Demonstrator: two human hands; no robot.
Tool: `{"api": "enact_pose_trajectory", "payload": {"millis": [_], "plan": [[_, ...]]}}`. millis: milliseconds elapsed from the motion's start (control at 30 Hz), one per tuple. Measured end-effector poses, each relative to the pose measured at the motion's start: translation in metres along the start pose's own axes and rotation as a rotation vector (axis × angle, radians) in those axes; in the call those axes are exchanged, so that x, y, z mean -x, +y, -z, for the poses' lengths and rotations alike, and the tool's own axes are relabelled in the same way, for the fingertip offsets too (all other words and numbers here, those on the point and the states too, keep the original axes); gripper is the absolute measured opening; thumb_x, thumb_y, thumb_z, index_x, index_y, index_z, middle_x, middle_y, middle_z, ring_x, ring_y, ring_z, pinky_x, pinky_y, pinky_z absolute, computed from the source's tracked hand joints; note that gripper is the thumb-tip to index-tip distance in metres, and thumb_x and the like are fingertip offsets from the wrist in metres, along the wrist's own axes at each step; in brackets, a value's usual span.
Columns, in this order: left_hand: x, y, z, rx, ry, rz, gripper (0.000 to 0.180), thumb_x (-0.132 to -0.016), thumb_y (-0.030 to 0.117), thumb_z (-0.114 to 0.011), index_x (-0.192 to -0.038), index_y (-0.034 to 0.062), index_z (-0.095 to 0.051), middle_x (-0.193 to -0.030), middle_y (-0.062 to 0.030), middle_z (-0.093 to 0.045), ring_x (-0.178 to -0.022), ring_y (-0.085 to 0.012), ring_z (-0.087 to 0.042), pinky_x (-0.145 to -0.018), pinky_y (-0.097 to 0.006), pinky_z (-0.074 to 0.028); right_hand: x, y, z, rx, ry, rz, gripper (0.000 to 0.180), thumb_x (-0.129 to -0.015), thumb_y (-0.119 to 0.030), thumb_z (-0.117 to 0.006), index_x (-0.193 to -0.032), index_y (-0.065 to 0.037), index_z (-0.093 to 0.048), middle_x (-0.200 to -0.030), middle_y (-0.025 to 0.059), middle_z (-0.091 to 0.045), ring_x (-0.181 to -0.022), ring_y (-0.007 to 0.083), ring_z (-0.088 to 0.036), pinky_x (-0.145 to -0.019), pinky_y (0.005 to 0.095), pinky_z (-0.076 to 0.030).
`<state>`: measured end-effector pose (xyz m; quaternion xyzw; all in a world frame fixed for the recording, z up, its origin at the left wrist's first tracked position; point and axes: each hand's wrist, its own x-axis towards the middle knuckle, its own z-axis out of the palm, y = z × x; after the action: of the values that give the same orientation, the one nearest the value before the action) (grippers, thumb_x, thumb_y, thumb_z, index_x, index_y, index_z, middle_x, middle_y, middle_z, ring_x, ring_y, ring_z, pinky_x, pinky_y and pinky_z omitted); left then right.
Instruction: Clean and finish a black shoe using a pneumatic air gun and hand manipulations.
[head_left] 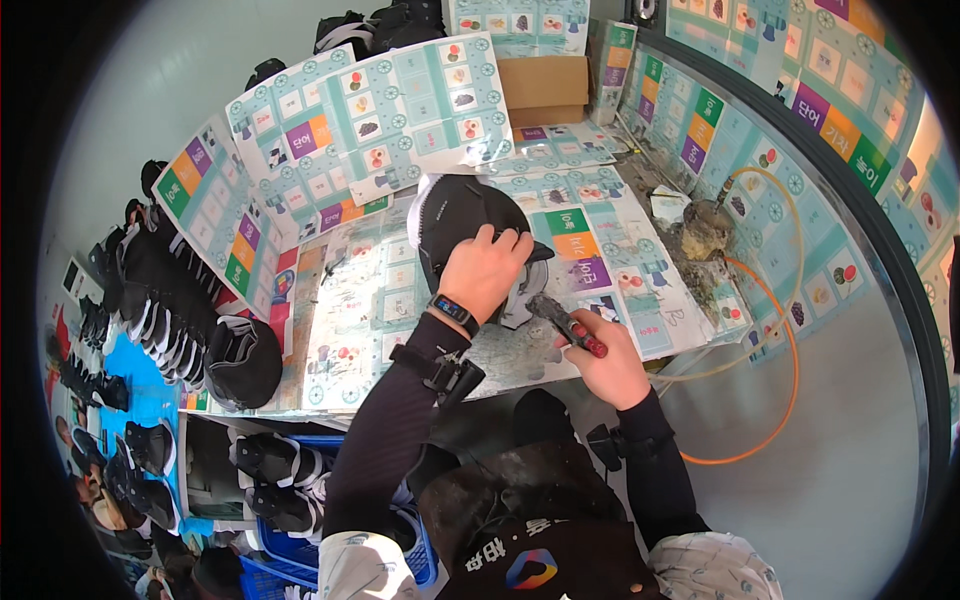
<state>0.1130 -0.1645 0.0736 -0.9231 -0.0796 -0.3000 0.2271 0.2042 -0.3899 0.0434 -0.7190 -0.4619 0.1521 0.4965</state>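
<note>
Over the middle of the table, a black shoe [470, 200] with a white edge is tilted in my left hand [487, 270], whose fingers are wrapped over it. A grey part [522, 295] shows below the shoe, beside my left wrist. My right hand [612, 362] is closed around a short tool [570, 325] with a dark, worn head and a red end. The tool's head meets or nearly meets the grey part; I cannot tell whether they touch. My palms hide the rest of what each holds.
Printed cardboard panels [380, 115] stand behind and left of the worktable [350, 330]. A glue-crusted pot [706, 228] with pale and orange hoses [797, 370] sits at the right. Black shoes [243, 360] line the left edge; a blue basket [425, 560] lies below.
</note>
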Motion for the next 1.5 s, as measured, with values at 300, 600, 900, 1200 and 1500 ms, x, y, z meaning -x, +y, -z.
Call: {"api": "enact_pose_trajectory", "payload": {"millis": [300,600,900,1200,1500], "plan": [[0.004,0.008,0.000,0.219,-0.092,0.110,0.045,-0.080,0.012,-0.079,-0.124,0.0137,-0.069,-0.105,-0.0033,-0.065,-0.094,-0.0271,-0.066,-0.075,-0.038,-0.060,0.003,0.016,-0.019,0.151,0.072,-0.055,0.022,-0.084,-0.012,-0.066,-0.100,0.002,-0.067,-0.082,0.0297,-0.065,-0.086,0.0529,-0.063,-0.073,0.0547,-0.049],[0.030,0.025,0.024,0.277,-0.048,0.232,0.050,-0.078,0.017,-0.084,-0.125,0.0104,-0.069,-0.109,-0.0051,-0.064,-0.096,-0.0274,-0.067,-0.075,-0.038,-0.061,0.013,0.019,-0.014,0.022,0.049,-0.146,0.024,-0.077,-0.008,-0.065,-0.097,0.006,-0.064,-0.077,0.0246,-0.060,-0.073,0.0460,-0.056,-0.070,0.0428,-0.049],[0.063,0.041,0.036,0.436,0.091,0.588,0.043,-0.086,0.009,-0.071,-0.129,0.0072,-0.069,-0.119,-0.0125,-0.067,-0.100,-0.0384,-0.070,-0.085,-0.048,-0.058,0.023,0.022,-0.019,0.054,0.033,-0.152,0.027,-0.077,-0.007,-0.065,-0.101,0.006,-0.067,-0.081,0.0233,-0.066,-0.075,0.0424,-0.063,-0.074,0.0404,-0.051],[0.086,0.075,0.077,0.522,-0.021,0.937,0.049,-0.086,0.000,-0.060,-0.135,0.0014,-0.065,-0.123,-0.0202,-0.056,-0.097,-0.0481,-0.065,-0.084,-0.054,-0.053,0.025,0.017,-0.019,-0.016,-0.048,-0.192,0.029,-0.077,-0.008,-0.067,-0.102,0.007,-0.067,-0.082,0.0218,-0.067,-0.074,0.0386,-0.060,-0.076,0.0377,-0.052],[0.128,0.094,0.085,0.518,-0.004,0.939,0.036,-0.095,0.007,-0.077,-0.130,0.0010,-0.072,-0.107,-0.0180,-0.058,-0.093,-0.0390,-0.065,-0.083,-0.044,-0.054,0.032,0.011,-0.022,-0.086,-0.104,-0.169,0.021,-0.084,-0.012,-0.069,-0.097,0.005,-0.066,-0.081,0.0289,-0.062,-0.081,0.0530,-0.058,-0.071,0.0484,-0.049]]}}
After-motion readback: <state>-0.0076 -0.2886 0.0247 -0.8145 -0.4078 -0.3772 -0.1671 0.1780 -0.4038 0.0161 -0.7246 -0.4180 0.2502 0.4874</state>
